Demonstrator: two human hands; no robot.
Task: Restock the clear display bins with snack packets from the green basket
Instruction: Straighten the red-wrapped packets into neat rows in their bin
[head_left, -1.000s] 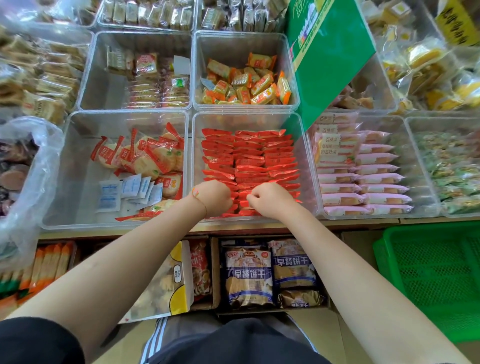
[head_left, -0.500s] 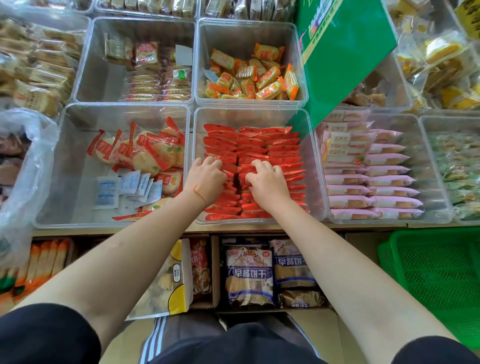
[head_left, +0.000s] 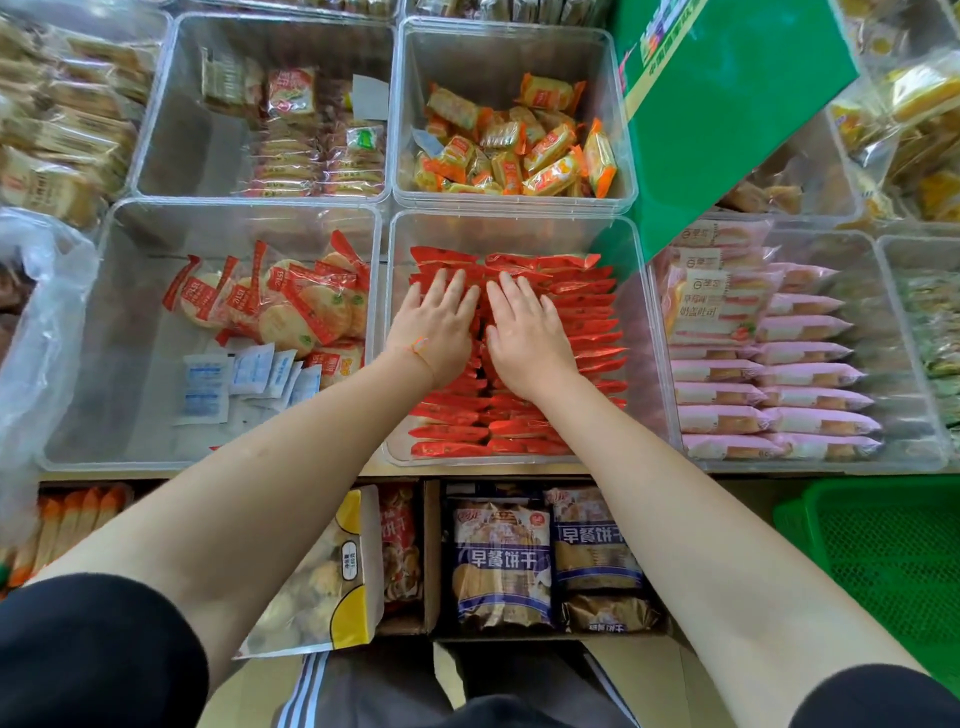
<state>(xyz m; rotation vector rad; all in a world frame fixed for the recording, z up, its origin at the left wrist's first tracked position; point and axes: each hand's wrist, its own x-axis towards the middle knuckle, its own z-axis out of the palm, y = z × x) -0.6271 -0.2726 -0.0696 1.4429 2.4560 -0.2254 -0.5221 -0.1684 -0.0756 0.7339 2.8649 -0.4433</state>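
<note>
Both hands, left (head_left: 440, 327) and right (head_left: 524, 332), press flat on red packets (head_left: 582, 312) in a clear bin (head_left: 641, 291).

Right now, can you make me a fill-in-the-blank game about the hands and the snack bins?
1. Both hands, the left hand and the right hand, lie flat on the ____ packets.
2. The bin to the right of those holds rows of ____ packets.
3. The bin just behind holds ____ packets in a loose heap.
4. The basket at the lower right is ____.

Missing words: red; pink; orange; green
</note>
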